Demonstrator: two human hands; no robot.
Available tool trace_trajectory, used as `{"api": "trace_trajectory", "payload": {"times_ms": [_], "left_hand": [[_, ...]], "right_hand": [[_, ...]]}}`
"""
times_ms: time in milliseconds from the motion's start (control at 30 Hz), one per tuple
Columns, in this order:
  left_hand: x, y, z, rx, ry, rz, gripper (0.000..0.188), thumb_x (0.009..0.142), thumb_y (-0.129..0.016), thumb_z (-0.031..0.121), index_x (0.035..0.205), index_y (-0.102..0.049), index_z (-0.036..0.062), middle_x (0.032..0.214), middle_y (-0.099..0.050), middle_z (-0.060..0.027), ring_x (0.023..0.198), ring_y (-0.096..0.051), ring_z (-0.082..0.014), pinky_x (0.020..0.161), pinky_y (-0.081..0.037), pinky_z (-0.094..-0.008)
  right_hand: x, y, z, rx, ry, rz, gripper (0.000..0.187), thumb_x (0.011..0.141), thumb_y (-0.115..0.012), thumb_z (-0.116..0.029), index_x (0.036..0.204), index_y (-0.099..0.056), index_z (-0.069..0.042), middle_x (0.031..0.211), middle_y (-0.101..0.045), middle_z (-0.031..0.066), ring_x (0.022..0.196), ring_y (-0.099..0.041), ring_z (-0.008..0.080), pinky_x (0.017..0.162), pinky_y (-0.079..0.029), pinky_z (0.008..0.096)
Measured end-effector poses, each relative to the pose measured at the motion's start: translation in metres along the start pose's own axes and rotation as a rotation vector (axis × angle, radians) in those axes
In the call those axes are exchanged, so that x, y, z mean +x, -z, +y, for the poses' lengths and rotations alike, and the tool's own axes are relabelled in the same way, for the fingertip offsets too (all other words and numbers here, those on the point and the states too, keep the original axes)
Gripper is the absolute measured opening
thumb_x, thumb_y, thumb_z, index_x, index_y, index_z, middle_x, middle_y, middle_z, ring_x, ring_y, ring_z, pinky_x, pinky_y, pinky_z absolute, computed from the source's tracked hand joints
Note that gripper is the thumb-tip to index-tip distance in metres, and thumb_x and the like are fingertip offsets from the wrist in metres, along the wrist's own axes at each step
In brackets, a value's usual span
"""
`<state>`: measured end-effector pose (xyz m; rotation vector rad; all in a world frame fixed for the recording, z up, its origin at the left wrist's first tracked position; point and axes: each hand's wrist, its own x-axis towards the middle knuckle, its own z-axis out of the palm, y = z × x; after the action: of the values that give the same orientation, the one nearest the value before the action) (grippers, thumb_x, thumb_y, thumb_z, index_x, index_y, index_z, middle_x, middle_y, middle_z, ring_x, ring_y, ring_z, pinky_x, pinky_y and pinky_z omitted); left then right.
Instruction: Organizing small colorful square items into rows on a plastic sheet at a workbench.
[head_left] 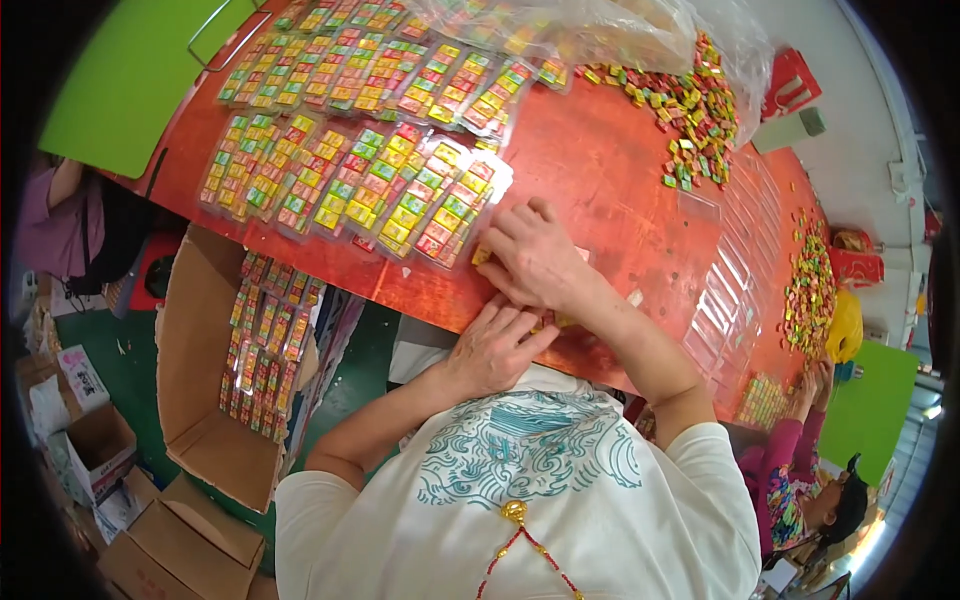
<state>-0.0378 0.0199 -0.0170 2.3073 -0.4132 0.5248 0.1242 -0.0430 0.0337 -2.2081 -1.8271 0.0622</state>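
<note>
My right hand (530,258) is over the table near its front edge, fingers curled down and closed. A small yellow wrapped piece (481,256) shows at its fingertips; whether they grip it is hidden. Just below, almost touching it, my left hand (492,348) has its fingers bent and closed over something at the table edge. Small yellow pieces (546,321) peek out beside its fingertips, mostly covered by both hands. To the left of my hands lie overlapping see-through plastic trays (455,205), filled with rows of red, yellow and green wrapped pieces.
A loose pile of wrapped pieces (700,115) lies far right, by a plastic bag (640,30). Unfilled see-through trays (735,270) lie on the right of the red table (590,150). Another person (800,460) works at right. An open cardboard box (200,370) stands below left.
</note>
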Motion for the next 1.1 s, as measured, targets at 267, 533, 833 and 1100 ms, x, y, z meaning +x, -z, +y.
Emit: {"api": "trace_trajectory", "payload": {"times_ms": [267, 533, 833, 1100], "left_hand": [[0.01, -0.007, 0.011, 0.237, 0.096, -0.079, 0.047, 0.085, -0.068, 0.017, 0.13, -0.061, 0.0029, 0.137, -0.051, -0.0231, 0.127, -0.047, -0.0405, 0.103, -0.037, -0.0552], [0.039, -0.011, 0.01, 0.354, 0.025, -0.218, 0.056, 0.076, -0.063, 0.007, 0.131, -0.059, -0.0017, 0.113, -0.055, -0.0177, 0.104, -0.052, -0.0346, 0.089, -0.04, -0.0483], [0.075, 0.03, -0.027, 0.554, -0.035, -0.155, 0.047, 0.081, -0.06, 0.008, 0.127, -0.06, 0.0015, 0.108, -0.055, -0.0175, 0.104, -0.052, -0.0348, 0.095, -0.04, -0.0507], [0.089, 0.015, -0.027, 0.699, 0.055, -0.391, 0.066, 0.082, -0.061, 0.015, 0.146, -0.047, 0.0037, 0.131, -0.054, -0.0243, 0.125, -0.049, -0.0409, 0.102, -0.035, -0.0555]], "right_hand": [[-0.078, 0.037, 0.077, -0.154, -0.407, 0.232, 0.022, 0.087, -0.071, -0.023, 0.103, -0.067, -0.009, 0.099, -0.064, 0.0075, 0.1, -0.06, 0.0268, 0.094, -0.039, 0.0441], [-0.164, 0.024, 0.092, -0.262, -0.616, 0.195, 0.049, 0.086, -0.07, -0.024, 0.131, -0.057, -0.01, 0.121, -0.058, 0.0108, 0.114, -0.054, 0.0283, 0.1, -0.037, 0.0445], [-0.173, 0.026, 0.092, -0.164, -0.547, 0.231, 0.051, 0.085, -0.071, -0.021, 0.133, -0.057, -0.009, 0.12, -0.057, 0.01, 0.114, -0.054, 0.0279, 0.1, -0.038, 0.0442], [-0.179, 0.03, 0.087, -0.175, -0.506, 0.222, 0.053, 0.081, -0.072, -0.02, 0.131, -0.058, -0.009, 0.118, -0.057, 0.0104, 0.112, -0.054, 0.029, 0.099, -0.039, 0.0443]]}}
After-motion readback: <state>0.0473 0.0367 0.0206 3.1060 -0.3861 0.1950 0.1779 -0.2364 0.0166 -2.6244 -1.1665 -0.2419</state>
